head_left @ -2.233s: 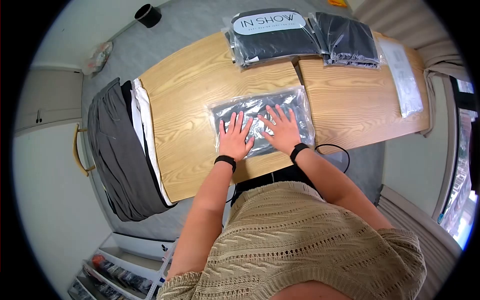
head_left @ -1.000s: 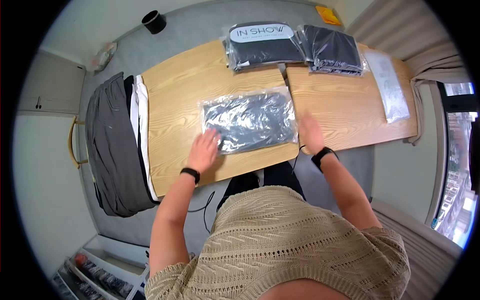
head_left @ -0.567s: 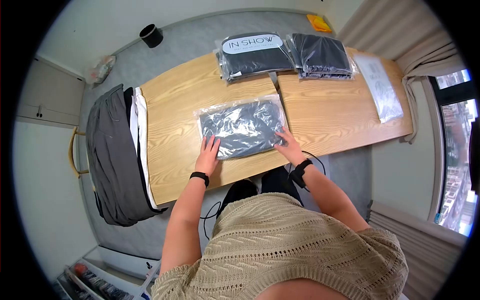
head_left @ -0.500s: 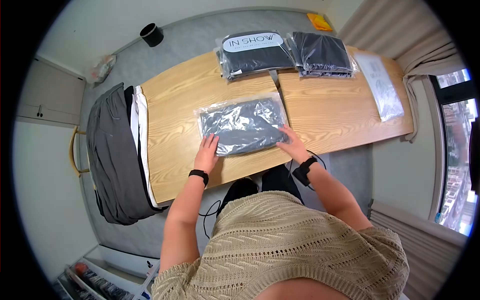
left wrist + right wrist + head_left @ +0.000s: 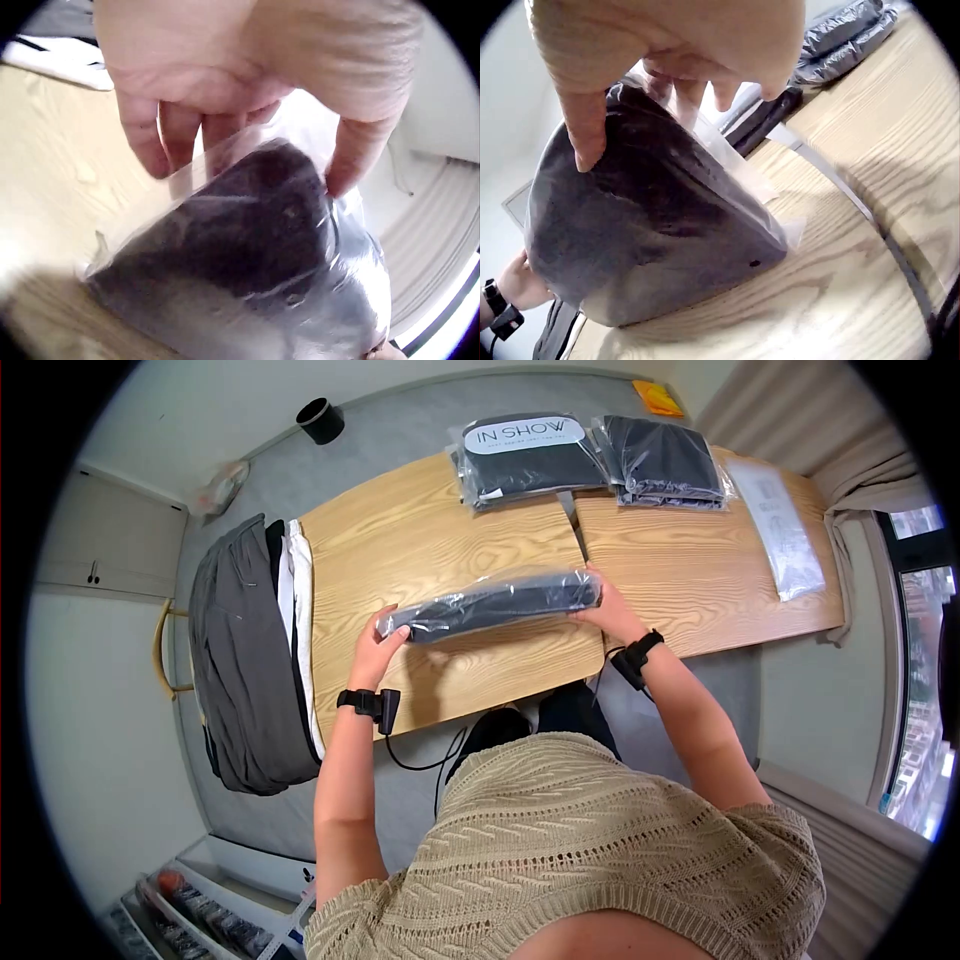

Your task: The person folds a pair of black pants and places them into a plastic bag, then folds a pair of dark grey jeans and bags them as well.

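Note:
A clear plastic bag with a folded dark grey garment inside [image 5: 492, 610] is raised and tipped on its long side, its narrow edge facing up in the head view. At its left end my left hand [image 5: 378, 646] grips it, thumb on the near face and fingers behind. My right hand [image 5: 614, 610] holds the other end the same way. In the left wrist view the thumb and fingers of the left hand [image 5: 255, 67] straddle the bag's corner [image 5: 247, 232]. The right wrist view shows the bag's broad face [image 5: 652, 202] slanting down close over the wood, under my right hand [image 5: 667, 41].
Two stacks of bagged dark garments, one labelled IN SHOW [image 5: 530, 465] and another [image 5: 665, 460], lie at the back of the wooden table [image 5: 430, 525]. Flat clear bags [image 5: 780, 535] lie at right. Grey trousers [image 5: 240, 660] drape over the left edge. A gap [image 5: 574, 520] splits the tabletop.
Earlier the bag lay flat with both hands spread on it, pressing. The hands then moved to its two ends, and the bag has been lifted and tipped on edge.

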Available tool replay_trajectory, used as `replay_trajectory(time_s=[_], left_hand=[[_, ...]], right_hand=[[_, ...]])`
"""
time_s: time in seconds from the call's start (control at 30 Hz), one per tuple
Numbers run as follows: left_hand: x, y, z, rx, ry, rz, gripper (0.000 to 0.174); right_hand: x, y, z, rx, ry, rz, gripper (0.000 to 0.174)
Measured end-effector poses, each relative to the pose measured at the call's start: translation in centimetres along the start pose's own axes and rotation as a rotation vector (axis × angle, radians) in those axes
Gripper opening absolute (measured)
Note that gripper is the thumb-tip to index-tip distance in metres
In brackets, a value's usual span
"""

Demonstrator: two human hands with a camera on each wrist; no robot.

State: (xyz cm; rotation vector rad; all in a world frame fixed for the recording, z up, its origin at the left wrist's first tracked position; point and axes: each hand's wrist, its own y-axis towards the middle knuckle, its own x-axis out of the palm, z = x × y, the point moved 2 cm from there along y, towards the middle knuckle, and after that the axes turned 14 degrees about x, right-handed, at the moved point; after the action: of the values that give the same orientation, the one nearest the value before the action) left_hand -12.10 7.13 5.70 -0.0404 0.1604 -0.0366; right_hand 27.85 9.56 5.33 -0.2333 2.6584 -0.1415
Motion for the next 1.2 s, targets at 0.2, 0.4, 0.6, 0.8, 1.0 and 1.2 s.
replay_trajectory(time_s=[0.2, 0.4, 0.6, 0.8, 1.0, 1.2], left_hand=[[1.1, -0.8, -5.8, 0.201, 0.230, -0.055, 0.061], [2.6, -0.1, -6.2, -0.001, 0.240, -0.079, 0.032], [1.3, -1.2, -4.5, 0.012, 0.119, -0.025, 0.030], [2.9, -2.2, -6.6, -0.117, 0.111, -0.042, 0.036], [3.1, -2.8, -8.3, -0.410, 0.153, -0.107, 0.046], [3.0, -4.2, -9.5, -0.369, 0.139, -0.255, 0.052]], right_hand=[[0.7, 1.2, 1.7, 0.203, 0.202, -0.146, 0.073], [2.2, 2.5, 4.8, 0.142, 0.005, -0.121, 0.072], [0.6, 1.1, 2.4, 0.267, 0.202, -0.117, 0.055], [2.2, 0.4, 2.3, 0.434, 0.230, -0.106, 0.056], [4.2, -0.1, 8.0, 0.508, 0.328, -0.181, 0.071], [3.0, -3.0, 7.5, 0.678, 0.393, -0.509, 0.085]])
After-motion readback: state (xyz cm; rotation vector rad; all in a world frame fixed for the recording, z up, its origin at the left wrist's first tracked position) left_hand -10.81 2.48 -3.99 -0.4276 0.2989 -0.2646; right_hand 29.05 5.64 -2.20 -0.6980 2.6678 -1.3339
